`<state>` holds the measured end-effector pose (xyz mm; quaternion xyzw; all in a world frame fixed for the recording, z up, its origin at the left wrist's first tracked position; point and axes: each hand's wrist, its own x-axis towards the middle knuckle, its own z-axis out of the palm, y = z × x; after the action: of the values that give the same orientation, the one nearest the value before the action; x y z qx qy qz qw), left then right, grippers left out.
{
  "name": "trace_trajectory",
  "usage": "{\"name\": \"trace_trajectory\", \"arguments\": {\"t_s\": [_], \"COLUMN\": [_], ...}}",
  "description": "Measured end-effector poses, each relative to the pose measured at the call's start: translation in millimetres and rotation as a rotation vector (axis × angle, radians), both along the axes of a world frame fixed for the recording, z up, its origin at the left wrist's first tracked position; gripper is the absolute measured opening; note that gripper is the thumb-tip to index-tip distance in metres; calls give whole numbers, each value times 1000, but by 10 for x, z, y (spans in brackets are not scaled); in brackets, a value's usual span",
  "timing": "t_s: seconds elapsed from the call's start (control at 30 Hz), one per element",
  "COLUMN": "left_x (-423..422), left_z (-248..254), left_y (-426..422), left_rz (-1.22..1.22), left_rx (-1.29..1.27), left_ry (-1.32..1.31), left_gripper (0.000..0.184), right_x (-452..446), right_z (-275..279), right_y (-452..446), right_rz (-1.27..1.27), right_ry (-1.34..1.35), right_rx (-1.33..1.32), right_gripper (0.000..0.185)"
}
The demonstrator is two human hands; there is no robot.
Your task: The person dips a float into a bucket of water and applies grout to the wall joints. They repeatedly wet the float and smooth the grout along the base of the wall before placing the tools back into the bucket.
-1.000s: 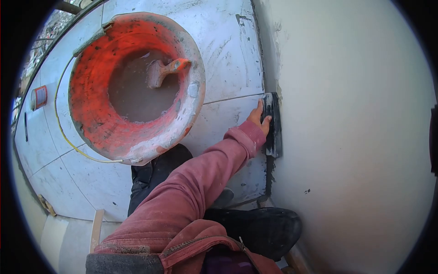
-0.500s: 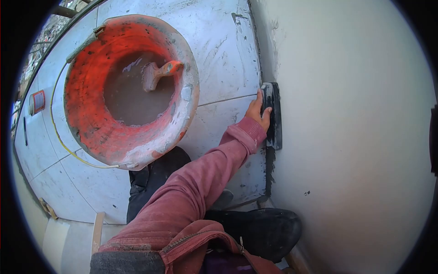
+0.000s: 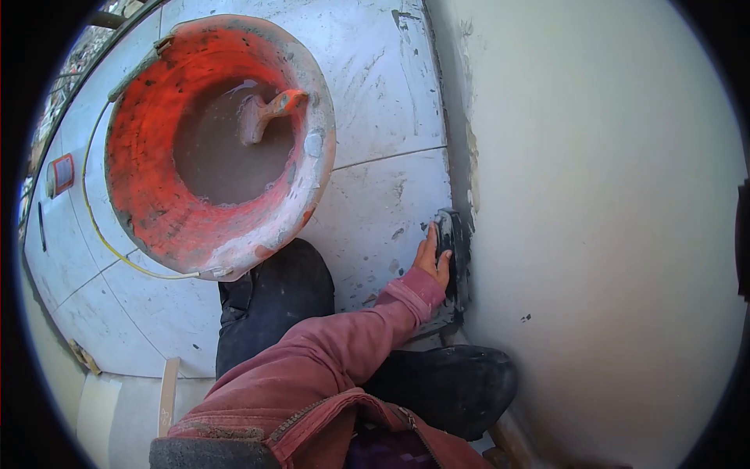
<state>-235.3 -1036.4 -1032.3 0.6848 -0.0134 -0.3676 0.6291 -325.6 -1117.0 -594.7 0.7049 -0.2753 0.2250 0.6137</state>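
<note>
My left hand (image 3: 432, 256), in a dusty pink sleeve, grips a black hand float (image 3: 455, 262). The float stands lengthwise along the joint where the pale tiled floor (image 3: 383, 187) meets the cream wall (image 3: 594, 195). Dark smears mark the tile beside it and the corner below. To the left, an orange bucket (image 3: 144, 184) with a grey-crusted rim holds murky greyish water (image 3: 223, 168). A brush (image 3: 269, 113) with an orange handle leans inside, its bristle end in the water. My right hand is out of view.
My dark-clad knees (image 3: 445, 387) fill the space beneath the arm. A small tin (image 3: 60, 174) with a red-edged label and a thin black stick (image 3: 42, 227) lie at the far left. A wooden strip (image 3: 169, 391) is at lower left, and a railing edge borders the upper left.
My left hand and the float have slid down along the wall joint, toward my knees. The bucket appears slightly higher and further left as the view shifts.
</note>
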Motion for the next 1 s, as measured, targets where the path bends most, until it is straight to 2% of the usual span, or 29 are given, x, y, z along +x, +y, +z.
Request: {"name": "trace_trajectory", "arguments": {"t_s": [0.1,0.2,0.3,0.33,0.4,0.43,0.47,0.53,0.67,0.73,0.8,0.9,0.97,1.0], "left_x": [735,1061,-99,-102,-136,222,637,909,135,190,721,534,-56,-9], "left_z": [-90,5,-228,-177,-20,90,190,91,-168,-86,42,-111,-177,-145], "left_y": [-305,-572,-294,-255,-196,-319,-418,-488,-257,-222,-412,-402,-200,-187], "left_rz": [38,31,-26,-18,-29,6,-1,-10,-70,-74,-16,45,-15,-13], "left_rx": [-7,44,-37,-32,-29,-88,-29,6,-10,-36,27,8,-31,-26], "left_ry": [-178,-47,-115,-109,-258,-56,-26,5,-82,-173,-25,-137,-362,-355], "left_gripper": [59,56,59,59,60,62,62,62,62,63,63,61,60,60], "right_x": [24,36,14,-11,-22,-5,1,-18,26,-3,-29,-42,-103,-78], "right_z": [-55,-57,-70,-45,-23,-38,-46,-8,-68,-67,-28,-55,20,7], "right_y": [-10,12,12,-7,-9,-5,6,14,-13,-35,-15,-37,-49,-71], "right_rz": [10,66,-13,16,36,35,34,24,50,64,63,36,61,64], "right_ry": [-6,-53,-25,-14,17,11,2,11,-23,-11,33,-6,122,128], "right_rx": [21,40,-12,5,14,5,-2,-4,1,-3,4,-39,-13,-8], "right_gripper": [73,73,73,74,74,73,73,73,73,72,71,68,68,68]}}
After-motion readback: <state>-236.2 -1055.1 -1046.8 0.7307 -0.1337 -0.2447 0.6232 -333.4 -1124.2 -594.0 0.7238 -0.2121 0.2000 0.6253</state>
